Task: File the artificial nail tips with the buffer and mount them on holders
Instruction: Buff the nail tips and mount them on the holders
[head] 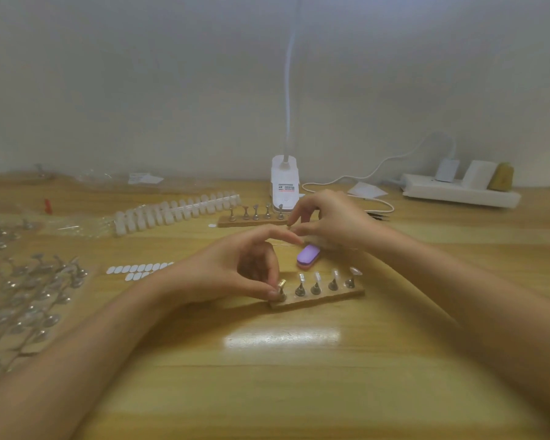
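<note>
A person works at a wooden table (299, 385), both forearms reaching in from the near edge. The left hand (235, 268) pinches the leftmost holder (281, 289) between thumb and fingertips on the near wooden strip (327, 299). The strip carries five metal holders in a row. The four to the right of the pinched one each bear a clear nail tip (317, 276), while the pinched one shows a bare gold top. Just beyond, the right hand (327, 220) hovers with thumb and forefinger closed on a tiny object (289, 227), too small to identify. One purple buffer (308, 256) lies on the table between the hands, just beyond the near strip and partly under the right wrist. A second wooden strip (251, 222) sits farther back with five holders, none of them carrying a tip. To its left lies a long rack of unmounted nail tips (175, 211) in two rows. White oval tabs (137, 270) lie in two short rows left of the left wrist, too blurred to count. Loose metal holders in clear packets (29, 296) crowd the left edge. At the far wall stand one white lamp base (285, 185) and, to the right, one white power strip (458, 193).
</note>
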The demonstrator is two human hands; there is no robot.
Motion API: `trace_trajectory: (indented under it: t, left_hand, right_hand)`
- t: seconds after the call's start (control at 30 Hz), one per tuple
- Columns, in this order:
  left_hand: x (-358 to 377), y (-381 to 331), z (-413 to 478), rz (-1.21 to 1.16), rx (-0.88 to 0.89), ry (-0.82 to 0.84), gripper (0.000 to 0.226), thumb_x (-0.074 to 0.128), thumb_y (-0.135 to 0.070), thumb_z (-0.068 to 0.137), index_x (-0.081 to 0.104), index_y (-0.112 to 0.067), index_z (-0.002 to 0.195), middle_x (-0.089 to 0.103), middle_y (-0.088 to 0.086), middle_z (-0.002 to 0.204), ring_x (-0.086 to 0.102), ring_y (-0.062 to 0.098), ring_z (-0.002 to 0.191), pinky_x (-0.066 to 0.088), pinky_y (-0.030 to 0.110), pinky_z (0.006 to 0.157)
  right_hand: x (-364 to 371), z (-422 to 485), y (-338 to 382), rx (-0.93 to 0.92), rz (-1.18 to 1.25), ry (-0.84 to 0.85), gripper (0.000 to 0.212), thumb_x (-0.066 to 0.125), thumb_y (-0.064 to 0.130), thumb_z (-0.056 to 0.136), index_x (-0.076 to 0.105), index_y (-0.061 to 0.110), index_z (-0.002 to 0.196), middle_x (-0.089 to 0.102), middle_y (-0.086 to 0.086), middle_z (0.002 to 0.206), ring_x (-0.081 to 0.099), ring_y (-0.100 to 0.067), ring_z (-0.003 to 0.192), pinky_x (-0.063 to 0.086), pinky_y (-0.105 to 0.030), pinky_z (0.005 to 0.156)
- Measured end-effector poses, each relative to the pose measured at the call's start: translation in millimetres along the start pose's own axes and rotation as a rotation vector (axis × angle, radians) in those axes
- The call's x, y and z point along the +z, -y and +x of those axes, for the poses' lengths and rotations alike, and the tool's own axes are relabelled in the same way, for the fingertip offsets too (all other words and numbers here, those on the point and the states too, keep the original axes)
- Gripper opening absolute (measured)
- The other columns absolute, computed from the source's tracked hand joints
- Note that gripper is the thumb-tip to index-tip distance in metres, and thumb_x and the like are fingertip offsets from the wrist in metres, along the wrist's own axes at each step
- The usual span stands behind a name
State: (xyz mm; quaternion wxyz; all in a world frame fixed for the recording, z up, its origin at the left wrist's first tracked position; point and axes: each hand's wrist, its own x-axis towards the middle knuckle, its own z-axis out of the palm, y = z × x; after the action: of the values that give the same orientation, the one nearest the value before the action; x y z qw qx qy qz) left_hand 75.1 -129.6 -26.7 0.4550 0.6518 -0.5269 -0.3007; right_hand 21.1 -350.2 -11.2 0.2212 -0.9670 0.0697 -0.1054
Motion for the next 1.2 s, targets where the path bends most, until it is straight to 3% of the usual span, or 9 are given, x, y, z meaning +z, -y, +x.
trace_trajectory:
  t: [0.17,0.33,0.5,0.7,0.8,0.87,0.97,1.1,1.2]
  left_hand:
    - [2.3,0.3,2.0,0.040,0.036,-0.024,0.065,0.078,-0.002,0.081,0.050,-0.031,0.133,0.068,-0.003,0.093,0.066,0.013,0.082,0.054,0.023,0.075]
    - [5.6,0.8,1.7,0.035,0.061,-0.047,0.062,0.077,-0.002,0.082,0.052,-0.029,0.132,0.072,0.007,0.089,0.073,0.021,0.088,0.055,0.024,0.077]
    - [7.1,4.5,4.0,0.050,0.075,-0.095,0.063,0.079,-0.002,0.080,0.052,-0.031,0.129,0.067,0.001,0.078,0.073,0.020,0.084,0.054,0.019,0.074]
    - [3.4,5.2,2.7,-0.006,0.044,-0.051,0.063,0.080,-0.006,0.079,0.053,-0.031,0.129,0.071,0.001,0.089,0.072,0.018,0.089,0.056,0.025,0.077]
    - [-0.9,4.3,3.8,0.015,0.071,-0.301,0.035,0.074,-0.027,0.086,0.061,-0.031,0.118,0.072,-0.008,0.100,0.067,0.007,0.092,0.053,0.025,0.073]
    - [-0.9,7.0,7.4,0.314,0.078,-0.552,0.016,0.070,-0.032,0.089,0.066,-0.034,0.105,0.069,-0.019,0.102,0.062,0.000,0.097,0.046,0.020,0.078]
    - [7.0,13.9,16.7,0.711,-0.047,-0.530,0.017,0.070,-0.031,0.089,0.069,-0.030,0.106,0.063,-0.015,0.111,0.052,0.011,0.109,0.044,0.034,0.093]
    - [9.5,16.7,21.0,0.589,-0.020,-0.627,0.011,0.075,-0.025,0.085,0.076,-0.026,0.096,0.067,-0.010,0.093,0.060,0.013,0.089,0.050,0.041,0.083]
    - [11.6,14.6,20.0,0.586,0.016,-0.660,0.014,0.078,-0.023,0.083,0.078,-0.025,0.096,0.067,-0.011,0.087,0.060,0.011,0.081,0.051,0.039,0.078]
  right_hand:
    - [0.9,1.6,11.4,0.038,0.083,0.102,0.014,0.085,0.030,0.076,0.072,0.027,0.083,0.070,0.004,0.092,0.063,-0.013,0.087,0.048,-0.031,0.072]
    - [0.2,2.4,14.6,0.097,0.123,0.119,0.011,0.082,0.022,0.080,0.072,0.024,0.081,0.072,0.003,0.093,0.061,-0.007,0.080,0.042,-0.010,0.055]
    - [3.7,-1.9,16.3,0.096,0.166,0.038,0.020,0.083,0.013,0.077,0.066,0.022,0.073,0.070,0.004,0.085,0.067,-0.014,0.082,0.051,-0.030,0.070]
    - [6.3,-6.2,16.5,0.095,0.132,0.004,0.021,0.080,0.017,0.079,0.064,0.024,0.067,0.072,0.006,0.081,0.069,-0.010,0.069,0.058,-0.046,0.079]
    - [6.7,-9.7,15.3,0.070,0.180,-0.012,0.021,0.083,0.019,0.077,0.064,0.023,0.068,0.071,0.007,0.080,0.068,-0.011,0.072,0.056,-0.046,0.079]
    - [7.3,-11.7,13.9,0.050,0.216,-0.014,0.019,0.083,0.019,0.077,0.066,0.022,0.070,0.072,0.008,0.080,0.069,-0.011,0.073,0.056,-0.045,0.078]
    - [8.2,-13.1,11.8,0.021,0.262,-0.020,0.022,0.084,0.018,0.077,0.065,0.024,0.068,0.071,0.015,0.075,0.068,-0.005,0.067,0.051,-0.032,0.066]
    - [7.7,-13.9,10.5,0.031,0.325,-0.011,0.021,0.084,0.018,0.078,0.066,0.023,0.068,0.068,0.019,0.066,0.062,0.001,0.057,0.041,-0.019,0.057]
    - [5.2,-12.7,9.6,0.107,0.435,0.021,0.018,0.082,0.016,0.081,0.066,0.017,0.073,0.068,0.010,0.067,0.066,-0.003,0.055,0.044,-0.016,0.055]
